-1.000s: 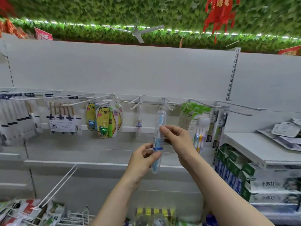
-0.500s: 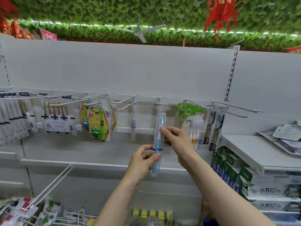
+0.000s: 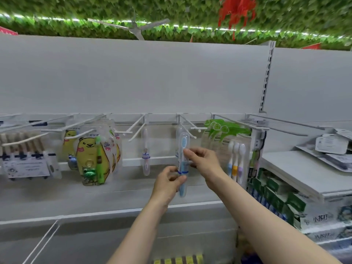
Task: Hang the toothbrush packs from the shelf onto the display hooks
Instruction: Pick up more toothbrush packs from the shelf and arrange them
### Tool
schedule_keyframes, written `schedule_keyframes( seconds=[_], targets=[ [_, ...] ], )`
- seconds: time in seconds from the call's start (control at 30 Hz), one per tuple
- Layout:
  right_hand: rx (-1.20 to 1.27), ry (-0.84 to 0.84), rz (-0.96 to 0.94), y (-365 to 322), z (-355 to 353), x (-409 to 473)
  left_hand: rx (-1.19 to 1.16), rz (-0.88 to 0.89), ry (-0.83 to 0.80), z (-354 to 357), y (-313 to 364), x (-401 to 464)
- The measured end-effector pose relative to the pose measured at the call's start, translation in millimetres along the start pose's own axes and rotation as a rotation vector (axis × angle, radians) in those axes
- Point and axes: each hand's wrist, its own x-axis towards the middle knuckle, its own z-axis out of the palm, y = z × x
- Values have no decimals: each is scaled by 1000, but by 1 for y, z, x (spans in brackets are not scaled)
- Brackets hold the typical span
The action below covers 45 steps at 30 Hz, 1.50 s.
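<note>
While both grip blue toothbrush pack [image 3: 182, 164] | left hand [image 3: 168, 184] low, right hand [image 3: 204, 161] mid | bear packs [image 3: 89, 159] left, hook [image 3: 187, 128] above

Left hand [image 3: 168, 182]: raised, fingers curled, thumb and fingertips pinched together.
Right hand [image 3: 202, 161]: higher, just beside the left, thumb and forefinger pinched.
Forearms: bare, both extended forward and upward, converging.

Blue toothbrush pack [image 3: 183, 164] upright at centre, its top at a white hook [image 3: 187, 128]. Left hand [image 3: 168, 184] pinches its lower half from 7 o'clock; right hand [image 3: 204, 161] grips mid-pack from 3 o'clock. Bear packs [image 3: 89, 157] hang at 9 o'clock. Shelf [image 3: 297, 172] at 3 o'clock.
</note>
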Motion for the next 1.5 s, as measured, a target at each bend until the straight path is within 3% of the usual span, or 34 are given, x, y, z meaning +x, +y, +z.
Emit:
schedule_keyframes(
  seconds=[0.3,0.47,0.57,0.77,0.93,1.2,1.5],
  targets=[
    [-36,55,-24,15,4,29,42,-11,-43,0,-14,53],
    [-29,4,-4,23,4,31,54,36,-10,1,-24,61],
    [-46,-37,82,33,3,19,75,26,49,5,-38,52],
    [-259,-85,329,90,-27,-52,197,-204,206,38,-77,-14],
    [-524,-216,474,96,-136,-118,431,-209,95,99,-73,-84],
    [-1085,-213,273,25,-341,-208,821,107,-217,251,8,-181],
    [-1258,79,119,-70,-516,-286,975,563,-370,405,94,-228]
  ],
)
